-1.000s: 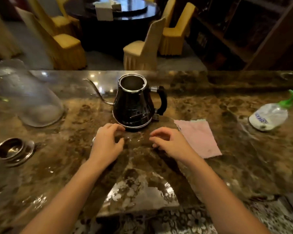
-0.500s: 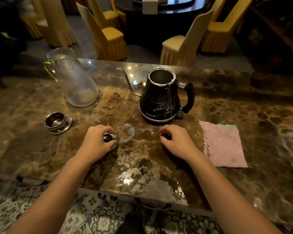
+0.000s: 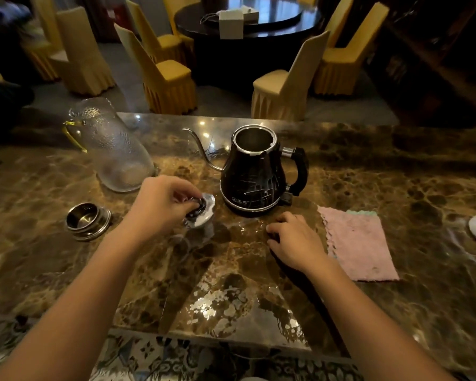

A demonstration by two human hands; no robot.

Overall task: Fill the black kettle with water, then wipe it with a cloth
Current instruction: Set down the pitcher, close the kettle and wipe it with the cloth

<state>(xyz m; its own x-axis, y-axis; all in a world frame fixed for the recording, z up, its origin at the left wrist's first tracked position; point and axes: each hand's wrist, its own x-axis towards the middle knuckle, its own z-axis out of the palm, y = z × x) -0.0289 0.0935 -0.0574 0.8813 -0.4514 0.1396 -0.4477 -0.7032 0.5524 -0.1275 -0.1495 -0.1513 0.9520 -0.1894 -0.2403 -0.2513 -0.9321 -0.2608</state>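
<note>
Kettle (image 3: 254, 174) stands lidless and upright at centre frame in the head view, on the table (image 3: 396, 166); I can't make out any water inside, so I judge the filling not yet done. My left hand (image 3: 162, 204), just left of centre, pinches the knob of the lid (image 3: 202, 213) beside the kettle's base, while my right hand (image 3: 294, 240) rests on the table, fingers loosely curled around nothing, just left of the cloth (image 3: 360, 243). The jug (image 3: 113, 149) at upper left is untouched and the cloth lies flat, so pouring and wiping both look left to do.
</note>
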